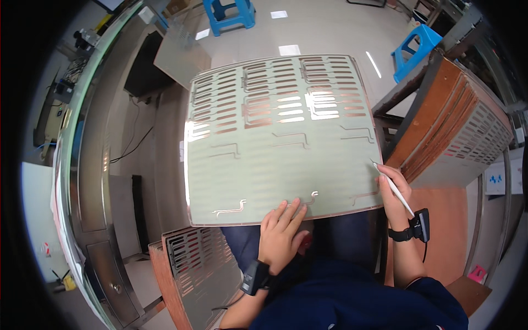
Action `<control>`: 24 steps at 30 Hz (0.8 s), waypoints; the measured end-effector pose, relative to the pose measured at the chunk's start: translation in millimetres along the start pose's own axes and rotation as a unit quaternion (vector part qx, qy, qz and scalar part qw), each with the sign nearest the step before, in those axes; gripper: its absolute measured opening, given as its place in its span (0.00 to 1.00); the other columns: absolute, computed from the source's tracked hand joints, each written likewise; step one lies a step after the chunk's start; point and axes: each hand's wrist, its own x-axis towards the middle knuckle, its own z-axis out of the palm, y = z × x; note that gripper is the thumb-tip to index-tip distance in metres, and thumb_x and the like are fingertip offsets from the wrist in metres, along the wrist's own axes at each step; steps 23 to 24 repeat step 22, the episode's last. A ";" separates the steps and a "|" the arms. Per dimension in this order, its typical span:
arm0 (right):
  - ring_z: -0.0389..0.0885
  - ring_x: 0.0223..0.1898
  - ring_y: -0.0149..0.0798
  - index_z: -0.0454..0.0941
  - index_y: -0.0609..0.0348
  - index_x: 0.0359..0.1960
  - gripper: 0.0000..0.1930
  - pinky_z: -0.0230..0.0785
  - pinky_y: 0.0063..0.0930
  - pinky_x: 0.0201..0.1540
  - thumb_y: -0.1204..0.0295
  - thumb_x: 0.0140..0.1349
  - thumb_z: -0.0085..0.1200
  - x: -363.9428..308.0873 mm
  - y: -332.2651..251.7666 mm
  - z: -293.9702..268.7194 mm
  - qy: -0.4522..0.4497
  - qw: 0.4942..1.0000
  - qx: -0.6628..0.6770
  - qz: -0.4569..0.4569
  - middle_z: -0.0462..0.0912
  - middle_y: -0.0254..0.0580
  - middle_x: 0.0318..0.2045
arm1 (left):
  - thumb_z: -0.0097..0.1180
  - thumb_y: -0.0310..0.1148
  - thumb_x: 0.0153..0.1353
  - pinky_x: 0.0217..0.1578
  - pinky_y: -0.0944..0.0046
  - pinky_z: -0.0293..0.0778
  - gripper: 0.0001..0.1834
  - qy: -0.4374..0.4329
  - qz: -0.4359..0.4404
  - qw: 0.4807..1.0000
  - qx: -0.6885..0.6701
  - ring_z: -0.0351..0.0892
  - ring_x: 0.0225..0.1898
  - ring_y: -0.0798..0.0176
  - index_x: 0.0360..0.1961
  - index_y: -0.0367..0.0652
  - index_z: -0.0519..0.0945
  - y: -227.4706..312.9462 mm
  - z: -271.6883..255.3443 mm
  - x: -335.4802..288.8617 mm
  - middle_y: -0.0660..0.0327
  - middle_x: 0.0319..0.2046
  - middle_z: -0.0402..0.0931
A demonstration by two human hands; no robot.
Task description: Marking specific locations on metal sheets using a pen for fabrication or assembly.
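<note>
Both hands sit at the near edge of the pale green sheet point(280, 159) with copper strips that lies across my lap: my left hand point(281, 234) rests flat, fingers spread and holding nothing, on its lower edge, and my right hand point(389, 190) pinches a thin white pointed tool point(393, 187) at its right edge. I see a rack of stacked perforated panels point(462, 129) just right, another perforated panel point(201, 264) lower left, open floor beyond

The flexible sheet point(280, 143) lies on the lap, stacked sheets point(462, 132) right, another stack point(201, 261) left.
</note>
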 end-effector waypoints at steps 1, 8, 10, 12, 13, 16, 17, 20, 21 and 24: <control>0.85 0.47 0.36 0.83 0.63 0.51 0.12 0.75 0.27 0.50 0.75 0.68 0.56 -1.3 0.5 0.7 0.002 1.000 0.000 0.028 0.86 0.46 0.46 | 0.65 0.35 0.60 0.70 0.43 0.55 0.34 0.005 -0.004 1.000 0.008 0.60 0.72 0.44 0.69 0.47 0.71 -7.8 -4.9 1.3 0.53 0.71 0.64; 0.79 0.58 0.51 0.74 0.66 0.61 0.17 0.70 0.39 0.60 0.74 0.74 0.46 8.4 18.8 6.9 0.087 0.977 -0.190 -0.040 0.79 0.57 0.59 | 0.56 0.25 0.63 0.64 0.46 0.64 0.21 0.310 -0.197 0.920 0.139 0.68 0.63 0.37 0.59 0.35 0.77 -112.0 -54.0 -7.9 0.40 0.63 0.68; 0.76 0.62 0.55 0.73 0.66 0.61 0.18 0.68 0.41 0.63 0.76 0.72 0.46 7.9 18.4 18.3 0.062 0.968 -0.236 -0.047 0.76 0.60 0.62 | 0.57 0.26 0.64 0.60 0.48 0.67 0.22 0.336 -0.253 0.892 0.167 0.71 0.58 0.39 0.59 0.34 0.76 -145.2 -58.7 -22.0 0.41 0.58 0.71; 0.70 0.65 0.60 0.71 0.65 0.62 0.20 0.65 0.44 0.65 0.79 0.69 0.47 0.3 20.7 29.1 0.006 0.959 -0.274 -0.074 0.71 0.64 0.65 | 0.57 0.27 0.64 0.57 0.48 0.70 0.22 0.345 -0.273 0.884 0.157 0.74 0.54 0.41 0.59 0.34 0.76 -154.2 -70.3 -24.1 0.42 0.55 0.74; 0.70 0.65 0.60 0.71 0.65 0.62 0.20 0.65 0.44 0.65 0.79 0.69 0.47 0.3 19.6 29.6 0.006 0.960 -0.271 -0.076 0.71 0.64 0.65 | 0.58 0.29 0.64 0.53 0.49 0.72 0.19 0.340 -0.315 0.878 0.116 0.77 0.50 0.43 0.56 0.34 0.78 -158.5 -74.8 -22.9 0.43 0.49 0.76; 0.68 0.67 0.62 0.70 0.65 0.62 0.21 0.64 0.46 0.66 0.80 0.67 0.48 -0.7 15.6 30.1 -0.012 0.966 -0.253 -0.046 0.68 0.65 0.67 | 0.58 0.33 0.65 0.46 0.51 0.76 0.15 0.309 -0.378 0.867 0.100 0.81 0.41 0.45 0.48 0.34 0.82 -165.5 -88.6 -18.3 0.45 0.40 0.80; 0.67 0.67 0.63 0.71 0.65 0.62 0.20 0.63 0.46 0.67 0.80 0.67 0.48 -1.9 13.7 31.5 -0.008 0.960 -0.276 -0.053 0.68 0.65 0.67 | 0.59 0.34 0.65 0.43 0.52 0.77 0.14 0.281 -0.396 0.865 0.125 0.82 0.37 0.46 0.43 0.33 0.84 -167.0 -92.2 -14.5 0.46 0.36 0.82; 0.65 0.68 0.64 0.71 0.64 0.62 0.20 0.61 0.47 0.68 0.79 0.67 0.48 -4.4 11.9 33.7 -0.002 0.951 -0.305 -0.060 0.68 0.65 0.67 | 0.57 0.38 0.66 0.42 0.49 0.77 0.16 0.279 -0.415 0.856 0.132 0.83 0.39 0.41 0.37 0.33 0.85 -169.7 -99.1 -5.3 0.44 0.35 0.83; 0.64 0.69 0.65 0.71 0.64 0.62 0.21 0.60 0.48 0.69 0.79 0.67 0.49 -4.7 12.2 34.6 0.001 0.948 -0.312 -0.058 0.67 0.65 0.67 | 0.57 0.39 0.66 0.42 0.49 0.77 0.17 0.257 -0.427 0.855 0.146 0.83 0.39 0.40 0.37 0.33 0.85 -169.0 -102.1 -3.5 0.43 0.36 0.83; 0.64 0.69 0.65 0.71 0.63 0.62 0.21 0.59 0.48 0.69 0.79 0.67 0.49 -4.5 14.0 35.1 0.001 0.949 -0.309 -0.058 0.67 0.65 0.67 | 0.57 0.39 0.66 0.42 0.49 0.77 0.17 0.258 -0.429 0.853 0.150 0.83 0.39 0.40 0.37 0.33 0.85 -168.6 -105.1 -6.5 0.43 0.36 0.83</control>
